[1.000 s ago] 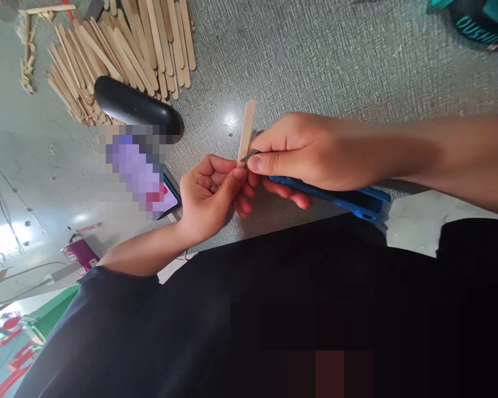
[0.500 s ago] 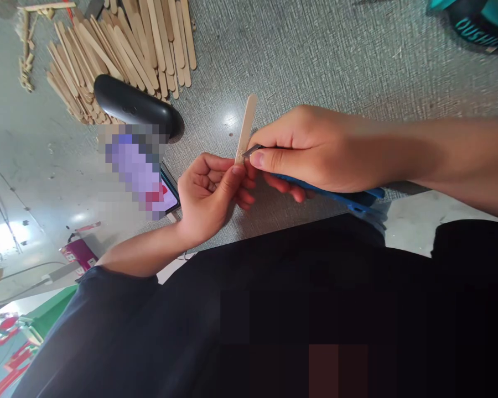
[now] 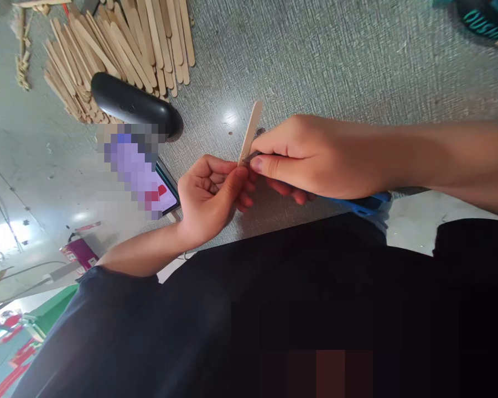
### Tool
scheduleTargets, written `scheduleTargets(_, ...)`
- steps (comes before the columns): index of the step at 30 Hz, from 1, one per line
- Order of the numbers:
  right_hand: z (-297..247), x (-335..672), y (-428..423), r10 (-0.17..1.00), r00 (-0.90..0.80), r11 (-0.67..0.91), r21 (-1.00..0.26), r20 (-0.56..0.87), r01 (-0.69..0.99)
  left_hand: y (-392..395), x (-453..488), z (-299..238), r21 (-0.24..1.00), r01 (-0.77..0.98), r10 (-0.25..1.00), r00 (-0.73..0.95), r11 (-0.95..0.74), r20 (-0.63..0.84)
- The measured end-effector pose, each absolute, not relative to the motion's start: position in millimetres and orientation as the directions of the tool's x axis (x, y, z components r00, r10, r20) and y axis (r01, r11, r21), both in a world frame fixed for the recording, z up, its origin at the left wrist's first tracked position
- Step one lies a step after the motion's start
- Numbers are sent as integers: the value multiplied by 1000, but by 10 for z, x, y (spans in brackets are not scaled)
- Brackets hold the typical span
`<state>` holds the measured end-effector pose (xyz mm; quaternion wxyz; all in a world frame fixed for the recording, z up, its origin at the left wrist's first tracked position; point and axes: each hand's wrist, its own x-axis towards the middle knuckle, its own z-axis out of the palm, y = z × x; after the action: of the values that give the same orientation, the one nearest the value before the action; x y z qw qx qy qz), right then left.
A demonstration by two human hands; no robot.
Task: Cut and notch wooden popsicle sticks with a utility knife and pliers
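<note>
The left hand (image 3: 209, 199) is curled, thumb and fingers pinching the lower end of a wooden stick (image 3: 251, 128), which rises upright and slightly tilted from it. Just beside it, the right hand (image 3: 315, 157) is closed around a blue-handled knife (image 3: 365, 203), thumb pressed along the top, the metal tip touching the stick just above the left thumb. Beyond the left hand, on the grey surface (image 3: 315, 66), lie a pile of sticks (image 3: 120, 44) and a black case (image 3: 133, 105).

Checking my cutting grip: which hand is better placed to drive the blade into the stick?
Probably right: the right hand grips the blue knife, blade against the stick; the left hand pinches it.
</note>
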<state>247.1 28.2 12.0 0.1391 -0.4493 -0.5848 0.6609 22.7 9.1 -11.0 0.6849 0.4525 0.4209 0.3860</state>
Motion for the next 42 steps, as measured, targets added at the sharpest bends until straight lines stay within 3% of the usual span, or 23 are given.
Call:
scheduleTargets(4,177,2497,274,675,-579,-307,-888,-456,342,94,197,-97,947,-112,899,364,302,-244)
scheduleTargets(11,89,2473,302,663,-624,-395,-902,-413,176,107,205,-93,924,-143,877,392,356,-277)
scheduleTargets(18,109,2465,364,600,-654,-482,-861,-461,165,106,242,-130,917,-205,891,381,343,-248)
scheduleTargets(29,40,2438,259,744,-496,-345,-893,-448,290,64,199,-128,946,-104,898,362,306,-250)
scheduleTargets(42,128,2421,279,700,-479,-408,-847,-529,340,62,206,-116,953,-48,899,349,298,-263)
